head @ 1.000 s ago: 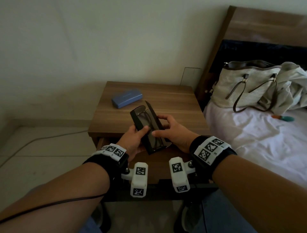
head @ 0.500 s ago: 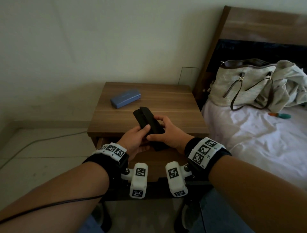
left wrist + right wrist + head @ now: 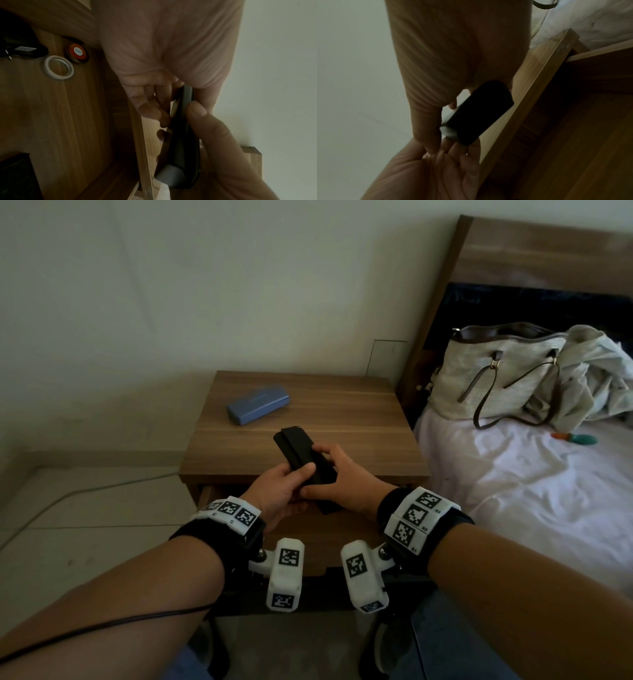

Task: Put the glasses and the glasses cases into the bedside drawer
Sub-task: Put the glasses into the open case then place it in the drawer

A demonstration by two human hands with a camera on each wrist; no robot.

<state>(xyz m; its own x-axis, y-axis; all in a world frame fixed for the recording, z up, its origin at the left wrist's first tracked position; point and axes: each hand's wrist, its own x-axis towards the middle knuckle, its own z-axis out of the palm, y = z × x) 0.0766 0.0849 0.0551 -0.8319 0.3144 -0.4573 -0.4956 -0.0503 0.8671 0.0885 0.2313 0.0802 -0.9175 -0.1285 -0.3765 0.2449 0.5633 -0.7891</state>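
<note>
Both hands on the slim black hard-shell glasses case [image 3: 305, 462]. My left hand [image 3: 279, 494] has its thumb curled over the top face with fingers underneath; my right hand [image 3: 337, 477] pinches the other long edge, fingers wrapped round it. So both are closed on the case, neither is free. Lid looks shut in the head view; can't see inside, so can't tell whether the glasses are in it.

Landmark: the wooden bedside table [image 3: 342, 419]. The case is held in the air over the table's front edge, long axis running front-to-back and tilted, far end up over the tabletop, near end dipping toward me.

The drawer [image 3: 51, 108] is pulled out below the table's front edge, directly under my wrists. Left wrist view shows a white ring [image 3: 58, 67], a round red-lidded tin [image 3: 78, 52] and a dark plug-like thing inside, toward one end of the drawer; the rest of the floor looks bare wood.

Key relation: drawer opening lies straight below the case's near end. I reckon it's a short drop, turning the long axis level first. Either hand is equally near.

The blue rectangular glasses case [image 3: 258, 409] sits on the tabletop, back-left, well apart from my hands. Left hand is nearer to it.
</note>
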